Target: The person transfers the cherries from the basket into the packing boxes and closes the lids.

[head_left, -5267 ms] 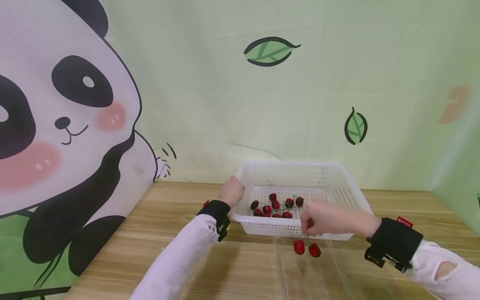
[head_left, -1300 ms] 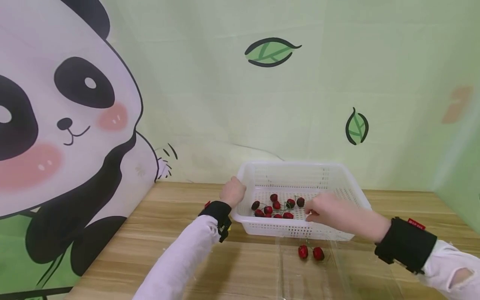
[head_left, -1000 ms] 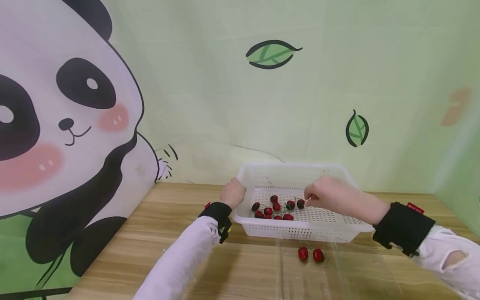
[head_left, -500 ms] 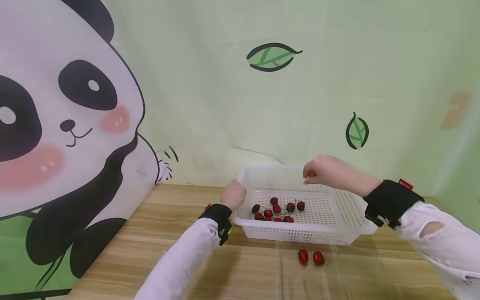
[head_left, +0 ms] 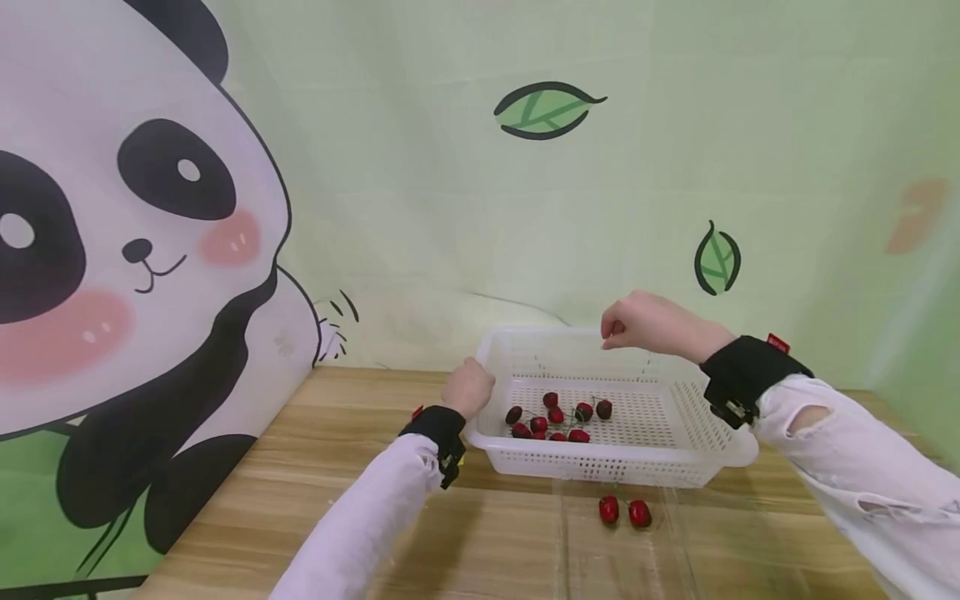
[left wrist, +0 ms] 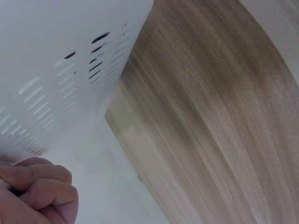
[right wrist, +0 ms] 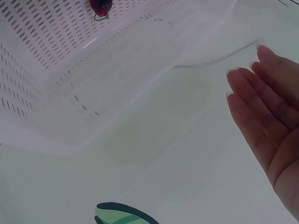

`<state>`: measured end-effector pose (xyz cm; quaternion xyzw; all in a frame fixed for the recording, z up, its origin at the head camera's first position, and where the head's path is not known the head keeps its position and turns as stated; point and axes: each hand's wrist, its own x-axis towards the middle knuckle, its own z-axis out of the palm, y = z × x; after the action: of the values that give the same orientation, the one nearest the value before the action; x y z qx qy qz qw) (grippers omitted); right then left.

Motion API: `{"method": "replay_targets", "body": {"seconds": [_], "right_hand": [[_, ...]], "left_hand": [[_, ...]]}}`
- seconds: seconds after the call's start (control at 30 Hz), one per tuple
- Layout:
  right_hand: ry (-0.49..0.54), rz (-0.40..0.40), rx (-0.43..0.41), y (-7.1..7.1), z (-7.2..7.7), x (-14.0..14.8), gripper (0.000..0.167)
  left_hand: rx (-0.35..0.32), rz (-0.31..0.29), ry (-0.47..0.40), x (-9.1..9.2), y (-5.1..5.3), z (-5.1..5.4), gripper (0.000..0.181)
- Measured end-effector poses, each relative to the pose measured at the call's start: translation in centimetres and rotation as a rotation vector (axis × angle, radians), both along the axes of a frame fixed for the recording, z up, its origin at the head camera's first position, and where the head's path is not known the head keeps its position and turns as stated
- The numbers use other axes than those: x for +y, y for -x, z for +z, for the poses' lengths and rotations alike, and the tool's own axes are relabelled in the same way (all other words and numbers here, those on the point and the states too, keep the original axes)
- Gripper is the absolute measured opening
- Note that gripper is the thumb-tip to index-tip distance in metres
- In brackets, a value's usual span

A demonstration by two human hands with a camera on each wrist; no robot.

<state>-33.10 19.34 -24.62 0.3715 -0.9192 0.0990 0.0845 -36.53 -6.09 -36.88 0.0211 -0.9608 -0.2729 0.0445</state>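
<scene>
**Glossy red cherries (head_left: 604, 409) best pinched by their thin green stems (right wrist: 99, 19)**

By the curled left hand (head_left: 468, 388), the left rim of a white perforated plastic basket (head_left: 622, 454), seemingly light and stiff, is gripped. Most cherries are clustered in its left half; slick, easily bruised skins are to be expected. Two are laid nearer, in a clear plastic tray (head_left: 626, 558). Above the basket's far side, the right hand (head_left: 656, 323) is held raised, nothing grasped, fingers loosely extended.
</scene>
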Motion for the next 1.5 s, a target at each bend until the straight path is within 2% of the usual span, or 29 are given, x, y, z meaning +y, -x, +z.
{"method": "replay_targets", "body": {"seconds": [0.57, 0.87, 1.03, 1.27, 1.5], "right_hand": [[-0.018, -0.080, -0.133, 2.3, -2.3, -0.5, 0.008], [-0.078, -0.106, -0.200, 3.2, -4.7, -1.4, 0.006], [-0.072, -0.128, -0.269, 2.8, -5.3, -2.2, 0.007], [-0.085, -0.104, -0.262, 2.7, -6.3, -2.9, 0.008], [-0.100, -0.112, -0.295, 2.7, -7.1, -3.8, 0.009]], "left_hand": [[-0.005, -0.002, -0.021, 0.0, 0.2, -0.1, 0.031], [-0.013, 0.003, -0.022, -0.1, 0.1, -0.1, 0.032], [-0.007, 0.002, -0.013, 0.0, 0.1, -0.1, 0.031], [-0.007, 0.000, -0.008, 0.0, 0.0, 0.0, 0.032], [-0.006, -0.006, -0.010, 0.0, 0.2, -0.2, 0.032]]}}
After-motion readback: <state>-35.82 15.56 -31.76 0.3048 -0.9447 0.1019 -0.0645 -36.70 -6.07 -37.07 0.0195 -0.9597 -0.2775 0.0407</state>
